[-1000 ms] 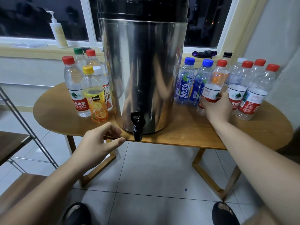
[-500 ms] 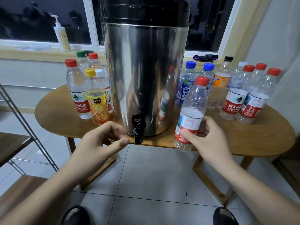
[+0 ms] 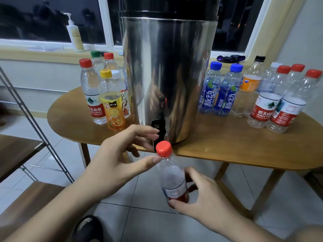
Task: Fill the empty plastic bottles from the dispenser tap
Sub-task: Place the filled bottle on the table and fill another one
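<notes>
Head view: wooden surface (image 3: pixel 236 145) bearing a steel dispenser (image 3: pixel 167 75), a clear bottle (image 3: pixel 172 179) held upright before its front edge.
Right grip (image 3: pixel 206 201) curls round the bottle's lower body; left grip (image 3: pixel 118 158) is spread open, holding nothing, thumb tip beside the red cap (image 3: pixel 164 148), just below the black tap (image 3: pixel 158 125).

Mirror-polished steel dispenser (image 3: pixel 167 75); clear plastic bottle (image 3: pixel 172 179) (glossy cap (image 3: pixel 164 148)); smooth table (image 3: pixel 227 140), probably wood.
</notes>
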A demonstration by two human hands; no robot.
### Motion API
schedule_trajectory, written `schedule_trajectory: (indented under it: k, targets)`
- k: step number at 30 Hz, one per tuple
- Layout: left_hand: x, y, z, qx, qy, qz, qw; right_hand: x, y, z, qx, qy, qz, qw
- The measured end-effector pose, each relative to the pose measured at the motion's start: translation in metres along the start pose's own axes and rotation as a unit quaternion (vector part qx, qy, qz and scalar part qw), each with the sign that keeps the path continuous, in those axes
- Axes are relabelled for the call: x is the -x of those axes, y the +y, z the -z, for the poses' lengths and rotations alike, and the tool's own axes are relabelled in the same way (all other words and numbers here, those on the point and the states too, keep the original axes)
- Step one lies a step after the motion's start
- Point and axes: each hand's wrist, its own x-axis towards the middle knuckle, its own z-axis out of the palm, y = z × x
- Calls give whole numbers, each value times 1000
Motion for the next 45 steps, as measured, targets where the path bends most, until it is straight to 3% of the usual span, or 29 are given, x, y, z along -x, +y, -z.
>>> schedule_trajectory:
  k: [8,20,24,37,45]
  targets:
    - [-2,-1,-1,-58,-57,-37,996,-10,9,-1,36,-34,19,999]
    - [0,-10,-10,-80,-100,-2,992,-14,-8,2,-8,-84,33,996]
    - [0,-11,-3,-80,-132,18,988,-16,-3,-3,-7,-57,39,998]
    - [-1,-13,-14,-192,-58,42,979,-18,4,-19,73,31,64,995]
    - [2,-33,-20,-285,-70,51,955,-21,13,-27,149,36,81,985]
